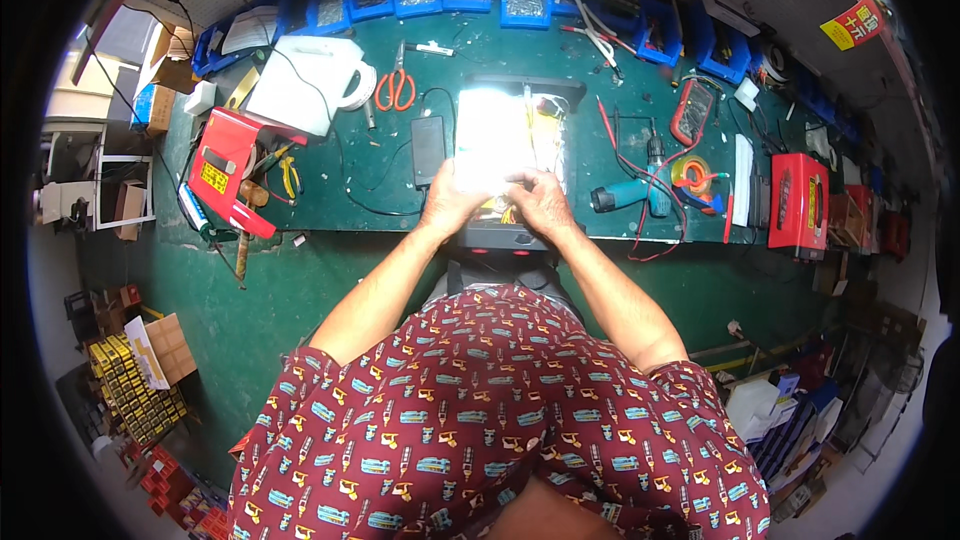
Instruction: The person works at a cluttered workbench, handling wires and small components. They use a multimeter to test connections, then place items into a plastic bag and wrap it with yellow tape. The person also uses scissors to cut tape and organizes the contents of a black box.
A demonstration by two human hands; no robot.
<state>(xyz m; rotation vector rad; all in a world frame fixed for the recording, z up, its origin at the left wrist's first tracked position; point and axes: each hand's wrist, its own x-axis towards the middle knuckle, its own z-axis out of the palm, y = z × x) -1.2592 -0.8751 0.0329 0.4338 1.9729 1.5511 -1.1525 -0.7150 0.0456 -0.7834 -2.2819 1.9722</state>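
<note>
At the bench's front edge sits an open dark device case (505, 238) with wires and parts inside. Over its left half a flat rectangular piece (492, 135) glares white, so its surface cannot be read. My left hand (450, 208) is closed on the lower left edge of this bright piece, its fingertips partly lost in the glare. My right hand (541, 203) is over the right half of the case, fingers bent and closed near the piece's lower right corner. What it pinches is too small to make out. Yellow and red wires (507, 212) show between my hands.
Left of the case lie a black phone-like slab (428, 148), orange-handled scissors (396, 90) and a red metal cover (228, 170). To the right are a teal cordless drill (640, 195), a red multimeter (692, 110) and a red box (798, 206). Blue parts bins (525, 2) line the back.
</note>
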